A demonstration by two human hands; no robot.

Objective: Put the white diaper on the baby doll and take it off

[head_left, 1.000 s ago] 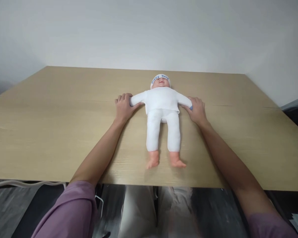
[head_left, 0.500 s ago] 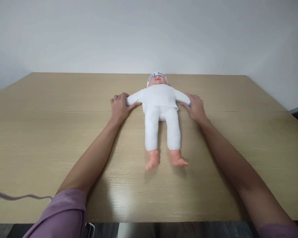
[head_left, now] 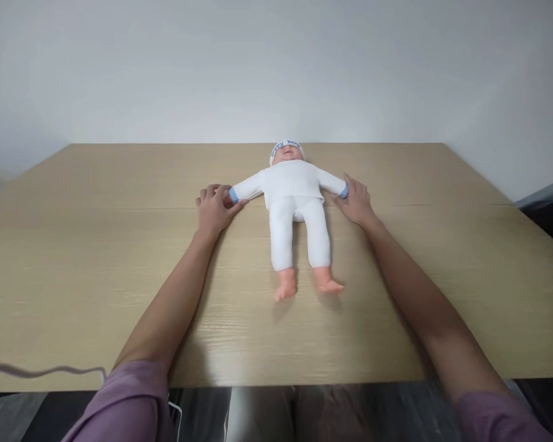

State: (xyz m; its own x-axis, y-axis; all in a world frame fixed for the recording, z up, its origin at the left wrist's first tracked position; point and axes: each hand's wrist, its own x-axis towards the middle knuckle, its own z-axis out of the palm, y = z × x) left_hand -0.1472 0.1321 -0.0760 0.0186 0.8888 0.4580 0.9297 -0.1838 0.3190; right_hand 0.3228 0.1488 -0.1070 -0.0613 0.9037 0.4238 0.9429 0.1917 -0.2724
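A baby doll in a white top and trousers lies on its back on the table, arms spread and bare feet toward me. Its white headband carries blue lettering. My left hand is closed round the doll's hand on the left, just beyond a blue cuff. On the other side my right hand holds the doll's other hand, beside the second blue cuff. The doll's hands are mostly hidden by my fingers.
The wooden table has a thin seam running across it and a pale wall behind. A thin cable lies at the near left edge. A dark object stands off the right side.
My left hand has slid outward from the sleeve to the doll's hand, and both blue cuffs show more fully. The doll's arms lie stretched wider. The camera view has shifted slightly.
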